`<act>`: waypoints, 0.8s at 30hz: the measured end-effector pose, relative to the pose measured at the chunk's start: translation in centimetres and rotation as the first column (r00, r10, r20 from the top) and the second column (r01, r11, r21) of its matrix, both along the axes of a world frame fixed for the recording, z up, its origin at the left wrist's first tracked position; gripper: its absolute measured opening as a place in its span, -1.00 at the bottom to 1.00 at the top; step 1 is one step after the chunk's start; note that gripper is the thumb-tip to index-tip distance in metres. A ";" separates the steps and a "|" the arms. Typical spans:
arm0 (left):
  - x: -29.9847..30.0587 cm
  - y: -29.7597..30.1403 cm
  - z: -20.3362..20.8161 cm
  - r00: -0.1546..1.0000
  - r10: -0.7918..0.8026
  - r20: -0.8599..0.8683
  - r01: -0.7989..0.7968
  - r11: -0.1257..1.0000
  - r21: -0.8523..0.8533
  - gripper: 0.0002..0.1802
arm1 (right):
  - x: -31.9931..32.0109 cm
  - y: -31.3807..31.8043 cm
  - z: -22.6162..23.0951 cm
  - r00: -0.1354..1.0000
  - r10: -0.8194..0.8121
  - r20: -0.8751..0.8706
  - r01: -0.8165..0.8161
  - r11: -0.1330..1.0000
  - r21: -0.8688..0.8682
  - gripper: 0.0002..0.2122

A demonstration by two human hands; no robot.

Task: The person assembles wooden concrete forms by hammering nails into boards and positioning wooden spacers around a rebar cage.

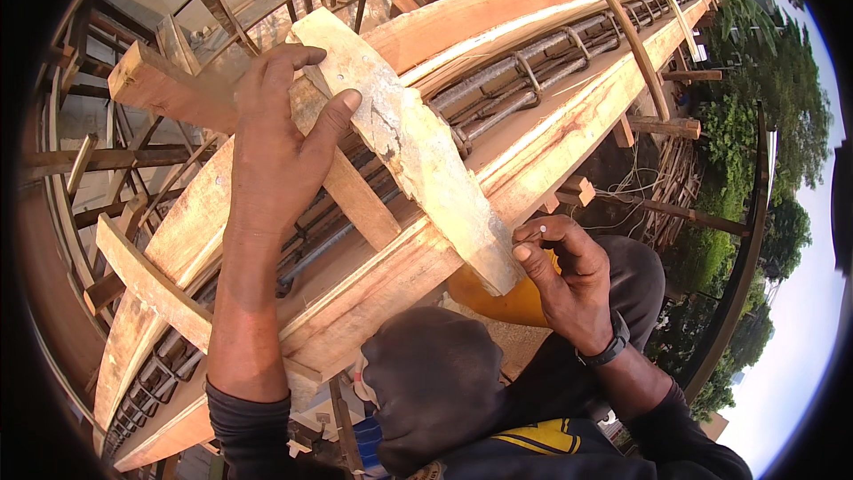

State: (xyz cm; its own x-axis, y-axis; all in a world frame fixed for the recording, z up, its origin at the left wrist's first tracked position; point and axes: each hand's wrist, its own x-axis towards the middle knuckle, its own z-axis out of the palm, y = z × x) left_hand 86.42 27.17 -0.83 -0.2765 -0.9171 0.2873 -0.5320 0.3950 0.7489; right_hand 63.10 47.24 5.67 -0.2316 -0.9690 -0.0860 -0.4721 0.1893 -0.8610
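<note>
A short, rough wooden board (422, 156), stained with dried cement, lies slantwise across a long timber formwork beam. My left hand (283, 129) grips its far end, with the thumb on top and the index finger at the edge. Beside the board's near end, my right hand (569, 280) is closed in a pinch. A nail (543, 229) shows between its fingers, head outward. Inside the formwork, a cage of steel reinforcing bars (498, 80) runs between the wooden side planks (569, 138). Under my left wrist, a narrower wooden crosspiece (360, 200) spans the trough.
Another wooden crosspiece (151, 280) spans the form at left. Farther off, a stick (635, 44) lies across it. A thick timber (169, 84) juts out behind my left hand. My bent knees (435, 382) are close below the beam. Trees (755, 142) stand at right.
</note>
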 end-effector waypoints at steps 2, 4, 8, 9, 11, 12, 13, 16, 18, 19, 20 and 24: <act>0.2 -0.1 -0.1 0.999 -0.022 -0.024 0.023 0.998 0.064 -0.52 | 1.0 0.1 -0.5 0.999 -0.031 0.011 0.031 0.999 -0.041 -0.72; 0.2 -0.1 -0.3 1.000 -0.008 -0.027 0.010 0.998 0.066 -0.48 | 1.9 -0.6 -1.0 0.997 -0.066 0.032 0.068 0.995 -0.069 -0.61; -0.2 -0.4 -0.1 0.999 0.043 -0.021 -0.043 0.999 0.025 -0.43 | 1.7 -1.1 -1.4 0.998 -0.020 -0.053 0.014 0.994 -0.107 -0.67; -0.3 -0.3 -0.3 0.999 0.043 -0.029 -0.042 0.998 0.039 -0.42 | 1.5 -1.0 -1.5 0.994 0.008 -0.109 -0.020 0.994 -0.109 -0.71; -0.3 -0.1 -0.3 0.997 0.036 -0.068 -0.030 0.996 0.087 -0.42 | 1.6 -1.3 -1.4 0.992 0.015 -0.127 -0.029 0.994 -0.105 -0.78; -0.3 -0.1 -0.3 0.995 0.035 -0.090 -0.025 0.994 0.110 -0.43 | 1.6 -1.3 -1.3 0.990 0.020 -0.139 -0.035 0.994 -0.104 -0.82; -0.3 -0.1 -0.5 0.996 0.024 -0.085 -0.017 0.996 0.091 -0.43 | 1.5 -1.2 -1.3 0.985 0.029 -0.169 -0.047 0.994 -0.103 -0.84; 0.0 -0.4 -0.8 0.998 0.005 -0.063 -0.003 0.999 0.041 -0.43 | 1.5 -1.0 -1.1 0.967 0.064 -0.246 -0.089 0.992 -0.093 -0.87; 0.1 -0.4 -0.8 0.999 0.004 -0.051 -0.002 1.000 0.021 -0.44 | 1.5 -0.9 -0.7 0.952 0.096 -0.290 -0.121 0.990 -0.072 -0.88; 0.1 -0.4 -0.9 0.999 0.005 -0.051 -0.004 1.000 0.017 -0.43 | 1.4 -0.8 -0.6 0.951 0.104 -0.292 -0.129 0.989 -0.067 -0.88; 0.1 -0.4 -0.9 0.999 0.006 -0.050 -0.005 1.000 0.014 -0.43 | 1.3 -0.7 -0.5 0.950 0.113 -0.293 -0.136 0.989 -0.062 -0.88; -0.1 0.0 -0.1 0.998 0.040 0.046 -0.035 0.994 -0.103 -0.46 | 1.2 -0.5 -0.6 0.936 0.137 -0.324 -0.172 0.982 -0.080 -0.87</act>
